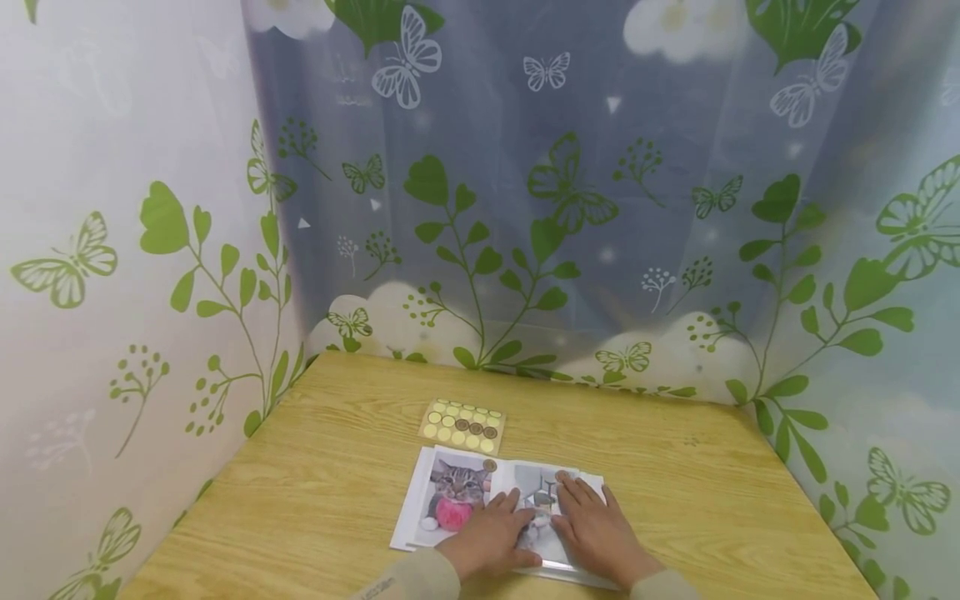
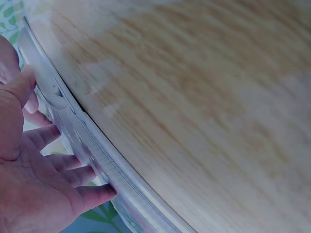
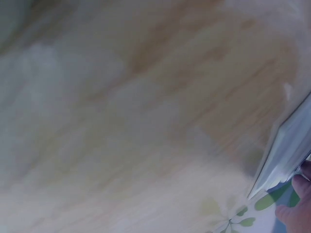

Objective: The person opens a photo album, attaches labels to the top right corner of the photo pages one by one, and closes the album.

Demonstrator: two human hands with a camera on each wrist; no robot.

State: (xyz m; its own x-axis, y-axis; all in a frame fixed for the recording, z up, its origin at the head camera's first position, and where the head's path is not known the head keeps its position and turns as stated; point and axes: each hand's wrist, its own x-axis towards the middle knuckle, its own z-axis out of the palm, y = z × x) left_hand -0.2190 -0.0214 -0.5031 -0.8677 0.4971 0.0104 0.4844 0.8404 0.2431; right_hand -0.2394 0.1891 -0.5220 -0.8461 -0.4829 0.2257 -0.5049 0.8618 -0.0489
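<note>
An open photo album (image 1: pixel 551 567) with clear sleeves lies on the table. Its left page holds a photo of a cat (image 1: pixel 455 492) with a pink ball, and a round brown sticker (image 1: pixel 490 465) is at that photo's upper right corner. My left hand (image 1: pixel 491 533) rests across the middle of the album with fingers extended. On the right page, my right hand (image 1: pixel 596 529) lies over a photo, its fingertips near another brown sticker at the top. In the left wrist view, the left hand's fingers (image 2: pixel 77 174) touch the thick stack of pages. The right wrist view catches only part of the right hand (image 3: pixel 299 204).
Behind the album lies a sheet of round stickers (image 1: pixel 461 425), mostly yellow with several brown ones. The wood-grain table (image 1: pixel 300 483) is enclosed by curtains (image 1: pixel 480 208) printed with leaves and butterflies.
</note>
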